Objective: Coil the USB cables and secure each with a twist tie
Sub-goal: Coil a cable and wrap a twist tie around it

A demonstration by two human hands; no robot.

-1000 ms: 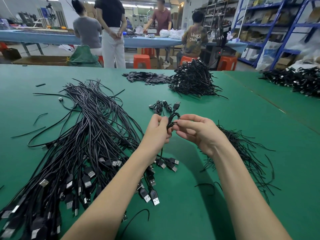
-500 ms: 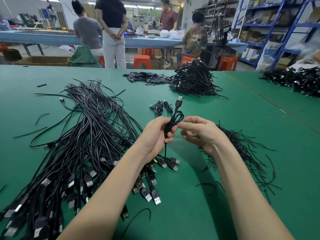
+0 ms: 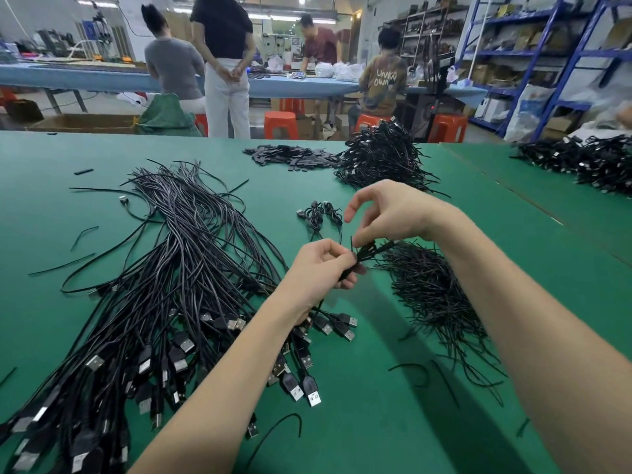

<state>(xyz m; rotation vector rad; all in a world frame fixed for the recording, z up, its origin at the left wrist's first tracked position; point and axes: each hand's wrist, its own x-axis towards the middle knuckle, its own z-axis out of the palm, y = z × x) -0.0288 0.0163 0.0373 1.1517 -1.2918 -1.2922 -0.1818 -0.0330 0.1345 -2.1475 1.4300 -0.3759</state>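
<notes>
1. The left hand (image 3: 321, 268) still grips the small coiled black USB cable (image 3: 355, 265) above the green tabletop (image 3: 376, 422).
2. The right hand (image 3: 393, 213) has moved over the black twist-tie pile (image 3: 434, 295), fingers pinching a tie at the coil; securing has probably begun.

A single wide-angle camera worn on the person's head looks forward and down from close above the green surface (image 3: 359, 422), both forearms reaching up from the bottom edge to mid-frame, while the workshop's far benches and shelving fill the top of the view.
</notes>
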